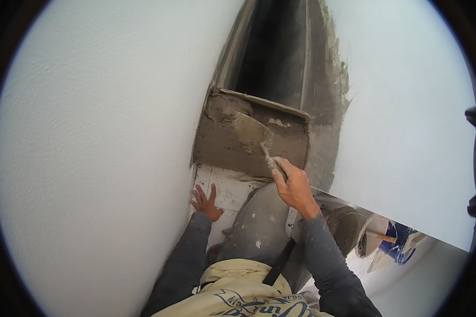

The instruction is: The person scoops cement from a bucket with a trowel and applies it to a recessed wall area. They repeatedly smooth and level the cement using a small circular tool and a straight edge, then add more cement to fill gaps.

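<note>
My right hand [295,187] is closed round the handle of a mortar-caked pointing trowel [253,132]. The trowel's blade lies over wet grey mortar [217,142] spread on the low step face of a doorway; whether it presses on the mortar, I cannot tell. A lighter, thicker lump of mortar sits at the upper left of that patch. My left hand [207,203] rests with fingers spread on the white tiled floor [232,185], beside the left wall, holding nothing. Between my arms shows my bent knee in grey, splattered trousers.
A thin pale edging strip [264,103] runs along the top of the mortared step. Beyond it the opening is dark. White walls [100,132] stand close on both sides, with grey mortar along the right jamb [325,121]. Behind the right wall lie a wooden-handled tool [381,236] and a blue container [402,245].
</note>
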Action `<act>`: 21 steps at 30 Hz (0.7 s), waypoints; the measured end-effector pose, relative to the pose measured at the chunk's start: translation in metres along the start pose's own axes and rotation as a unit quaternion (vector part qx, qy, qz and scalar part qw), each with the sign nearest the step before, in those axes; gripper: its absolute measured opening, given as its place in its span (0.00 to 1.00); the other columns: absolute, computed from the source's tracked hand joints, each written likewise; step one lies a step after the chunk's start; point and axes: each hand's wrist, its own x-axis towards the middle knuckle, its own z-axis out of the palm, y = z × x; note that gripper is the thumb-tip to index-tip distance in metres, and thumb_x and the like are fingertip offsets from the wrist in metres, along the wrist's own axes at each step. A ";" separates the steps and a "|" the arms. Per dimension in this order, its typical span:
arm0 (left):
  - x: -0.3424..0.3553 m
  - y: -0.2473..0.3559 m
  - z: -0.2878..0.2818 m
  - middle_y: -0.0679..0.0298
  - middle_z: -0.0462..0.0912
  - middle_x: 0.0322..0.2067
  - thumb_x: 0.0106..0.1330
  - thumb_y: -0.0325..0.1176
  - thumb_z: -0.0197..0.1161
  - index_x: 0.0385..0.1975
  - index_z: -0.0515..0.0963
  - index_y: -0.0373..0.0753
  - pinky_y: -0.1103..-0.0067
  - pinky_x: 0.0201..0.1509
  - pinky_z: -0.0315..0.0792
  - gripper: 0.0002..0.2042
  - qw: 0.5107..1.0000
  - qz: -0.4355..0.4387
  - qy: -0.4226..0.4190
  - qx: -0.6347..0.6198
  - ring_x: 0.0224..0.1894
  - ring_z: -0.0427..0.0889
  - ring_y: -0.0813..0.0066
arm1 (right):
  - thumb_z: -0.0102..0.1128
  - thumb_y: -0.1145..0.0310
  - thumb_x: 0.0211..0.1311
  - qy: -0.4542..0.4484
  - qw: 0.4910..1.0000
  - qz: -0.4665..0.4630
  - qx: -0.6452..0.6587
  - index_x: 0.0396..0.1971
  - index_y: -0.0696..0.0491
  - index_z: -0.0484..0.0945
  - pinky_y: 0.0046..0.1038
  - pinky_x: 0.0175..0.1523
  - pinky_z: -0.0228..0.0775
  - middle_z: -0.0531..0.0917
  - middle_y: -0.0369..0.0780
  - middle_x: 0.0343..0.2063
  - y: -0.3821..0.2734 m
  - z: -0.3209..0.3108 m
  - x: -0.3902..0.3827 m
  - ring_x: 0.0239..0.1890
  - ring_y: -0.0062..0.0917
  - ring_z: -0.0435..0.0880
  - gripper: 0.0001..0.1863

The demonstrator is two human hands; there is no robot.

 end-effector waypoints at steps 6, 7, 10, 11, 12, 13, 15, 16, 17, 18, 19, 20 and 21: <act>-0.003 0.043 -0.045 0.38 0.66 0.64 0.61 0.37 0.65 0.64 0.70 0.39 0.62 0.65 0.66 0.29 0.998 0.000 -0.049 -0.029 0.65 0.70 0.49 | 0.61 0.70 0.60 0.003 0.998 0.063 0.030 0.48 0.63 0.78 0.32 0.47 0.75 0.85 0.53 0.38 -0.007 -0.109 -0.176 0.39 0.44 0.86 0.18; -0.011 0.066 -0.047 0.43 0.75 0.56 0.64 0.36 0.64 0.56 0.75 0.34 0.68 0.61 0.70 0.22 0.991 0.091 0.013 -0.092 0.58 0.76 0.55 | 0.60 0.71 0.59 0.024 0.996 0.083 0.014 0.48 0.63 0.79 0.31 0.45 0.75 0.85 0.52 0.36 -0.011 -0.130 -0.206 0.36 0.42 0.86 0.18; -0.047 0.134 -0.057 0.52 0.84 0.48 0.69 0.33 0.60 0.51 0.79 0.30 0.75 0.56 0.74 0.16 0.898 0.318 0.063 -0.296 0.51 0.82 0.68 | 0.57 0.75 0.55 0.058 0.973 0.222 -0.026 0.46 0.63 0.81 0.28 0.38 0.75 0.86 0.49 0.31 -0.024 -0.182 -0.290 0.28 0.35 0.85 0.18; -0.059 0.159 -0.057 0.54 0.84 0.47 0.69 0.34 0.60 0.52 0.78 0.30 0.76 0.56 0.73 0.16 0.888 0.345 0.029 -0.302 0.50 0.81 0.69 | 0.55 0.78 0.50 0.078 0.973 0.204 -0.075 0.46 0.62 0.81 0.24 0.36 0.74 0.85 0.49 0.28 -0.023 -0.193 -0.312 0.24 0.32 0.83 0.20; -0.071 0.187 -0.056 0.57 0.84 0.46 0.70 0.34 0.60 0.52 0.78 0.30 0.77 0.55 0.73 0.16 0.858 0.396 0.004 -0.328 0.49 0.81 0.71 | 0.55 0.78 0.47 0.061 0.969 0.214 -0.104 0.45 0.62 0.82 0.29 0.37 0.76 0.85 0.51 0.28 -0.019 -0.204 -0.329 0.27 0.37 0.85 0.21; -0.080 0.215 -0.055 0.58 0.83 0.48 0.70 0.35 0.61 0.55 0.76 0.30 0.76 0.56 0.73 0.18 0.851 0.395 -0.072 -0.339 0.50 0.80 0.70 | 0.56 0.76 0.47 0.062 0.956 0.227 -0.174 0.43 0.62 0.82 0.32 0.38 0.77 0.85 0.52 0.28 -0.006 -0.205 -0.337 0.29 0.40 0.85 0.20; -0.101 0.261 -0.048 0.58 0.80 0.52 0.69 0.37 0.61 0.59 0.72 0.31 0.75 0.55 0.73 0.22 0.838 0.384 -0.178 -0.344 0.51 0.78 0.70 | 0.58 0.73 0.47 0.054 0.919 0.231 -0.316 0.38 0.60 0.83 0.38 0.39 0.77 0.83 0.53 0.28 0.028 -0.189 -0.338 0.32 0.46 0.84 0.16; -0.110 0.282 -0.042 0.59 0.79 0.53 0.69 0.37 0.61 0.62 0.69 0.31 0.74 0.54 0.73 0.24 0.845 0.364 -0.207 -0.333 0.51 0.78 0.71 | 0.60 0.71 0.47 0.033 0.882 0.258 -0.393 0.35 0.59 0.84 0.41 0.40 0.77 0.83 0.53 0.27 0.047 -0.179 -0.330 0.33 0.49 0.83 0.14; -0.119 0.297 -0.038 0.59 0.78 0.55 0.69 0.37 0.61 0.64 0.67 0.32 0.74 0.53 0.74 0.26 0.853 0.338 -0.233 -0.323 0.51 0.77 0.71 | 0.59 0.71 0.48 0.031 0.879 0.267 -0.394 0.32 0.59 0.82 0.41 0.40 0.77 0.83 0.52 0.27 0.065 -0.172 -0.320 0.33 0.47 0.83 0.11; -0.126 0.304 -0.035 0.60 0.78 0.53 0.69 0.34 0.59 0.64 0.66 0.33 0.75 0.49 0.74 0.25 0.857 0.339 -0.253 -0.295 0.48 0.78 0.73 | 0.58 0.71 0.50 0.029 0.869 0.281 -0.406 0.30 0.59 0.80 0.41 0.40 0.77 0.82 0.51 0.27 0.081 -0.157 -0.308 0.32 0.46 0.83 0.09; -0.132 0.311 -0.034 0.60 0.79 0.52 0.69 0.31 0.58 0.65 0.66 0.34 0.76 0.45 0.74 0.25 0.860 0.337 -0.271 -0.269 0.44 0.79 0.75 | 0.57 0.71 0.53 0.039 0.859 0.273 -0.432 0.30 0.57 0.81 0.39 0.40 0.77 0.83 0.49 0.27 0.094 -0.134 -0.293 0.33 0.43 0.84 0.08; -0.136 0.317 -0.032 0.61 0.79 0.50 0.69 0.29 0.56 0.65 0.65 0.35 0.77 0.41 0.75 0.24 0.856 0.340 -0.293 -0.256 0.41 0.79 0.76 | 0.55 0.70 0.56 0.049 0.843 0.264 -0.465 0.31 0.56 0.81 0.38 0.41 0.78 0.83 0.47 0.28 0.103 -0.119 -0.282 0.33 0.41 0.84 0.08; -0.141 0.317 -0.028 0.63 0.80 0.47 0.69 0.25 0.53 0.64 0.66 0.35 0.78 0.36 0.73 0.23 0.843 0.333 -0.286 -0.312 0.38 0.77 0.78 | 0.54 0.70 0.57 0.040 0.856 0.221 -0.465 0.31 0.56 0.81 0.37 0.40 0.78 0.83 0.46 0.28 0.105 -0.106 -0.288 0.35 0.39 0.85 0.08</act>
